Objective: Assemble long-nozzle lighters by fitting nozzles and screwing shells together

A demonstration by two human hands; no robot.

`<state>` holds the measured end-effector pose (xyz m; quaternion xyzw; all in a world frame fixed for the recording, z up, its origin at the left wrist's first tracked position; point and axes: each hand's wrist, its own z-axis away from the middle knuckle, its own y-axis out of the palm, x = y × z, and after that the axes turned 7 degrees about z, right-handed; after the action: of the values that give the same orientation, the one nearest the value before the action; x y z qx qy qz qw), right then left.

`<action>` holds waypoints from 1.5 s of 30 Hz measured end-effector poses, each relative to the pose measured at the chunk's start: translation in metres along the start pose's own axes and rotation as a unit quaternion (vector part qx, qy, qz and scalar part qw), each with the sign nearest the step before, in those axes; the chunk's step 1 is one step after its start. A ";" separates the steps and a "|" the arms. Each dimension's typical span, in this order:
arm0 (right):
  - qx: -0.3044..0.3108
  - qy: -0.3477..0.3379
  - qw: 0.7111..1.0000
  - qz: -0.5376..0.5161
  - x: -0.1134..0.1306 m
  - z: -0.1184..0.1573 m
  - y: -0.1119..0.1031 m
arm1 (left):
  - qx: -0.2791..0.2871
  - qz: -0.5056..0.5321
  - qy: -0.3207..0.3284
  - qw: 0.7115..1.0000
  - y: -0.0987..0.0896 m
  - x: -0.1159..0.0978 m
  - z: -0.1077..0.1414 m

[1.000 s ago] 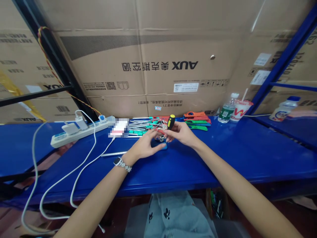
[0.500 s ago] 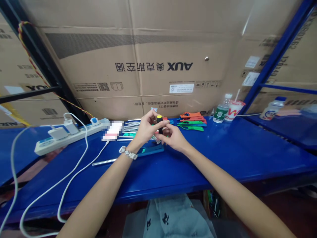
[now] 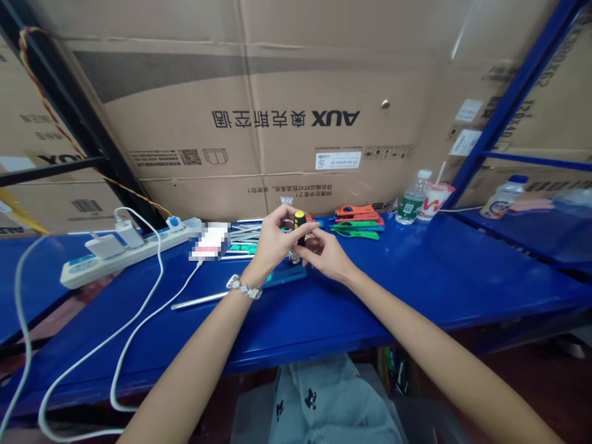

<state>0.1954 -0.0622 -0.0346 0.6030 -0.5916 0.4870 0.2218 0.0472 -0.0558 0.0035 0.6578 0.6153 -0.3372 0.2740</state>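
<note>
Between my hands stands a small screwdriver (image 3: pixel 300 221) with a black and yellow handle, its yellow end up; the lower end is hidden by fingers. My left hand (image 3: pixel 274 240), with a silver watch on the wrist, is closed with thumb and fingers at the handle. From the other side, my right hand (image 3: pixel 330 254) pinches around the same handle. Under the hands is a small shiny piece I cannot make out. A blue plastic handle (image 3: pixel 287 275) lies just in front of them, beside a long metal rod (image 3: pixel 198 300).
Several metal rods (image 3: pixel 245 233) lie behind my left hand. Orange, blue and green plastic handles (image 3: pixel 358 222) are piled right of centre. A water bottle (image 3: pixel 410 200) and a cup with straw (image 3: pixel 435 200) stand farther right. Left are a power strip (image 3: pixel 139 254) and white cables.
The screwdriver's yellow end has tipped slightly toward me, showing more yellow on the handle. Both hands stay around it. The whole view has shifted a little.
</note>
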 end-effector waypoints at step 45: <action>0.001 -0.028 0.998 0.056 0.005 -0.003 -0.001 | -0.032 -0.018 0.023 0.999 -0.002 0.004 0.003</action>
<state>0.1939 -0.0617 -0.0285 0.5824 -0.6301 0.4821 0.1772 0.0450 -0.0556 -0.0012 0.6451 0.6437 -0.3068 0.2746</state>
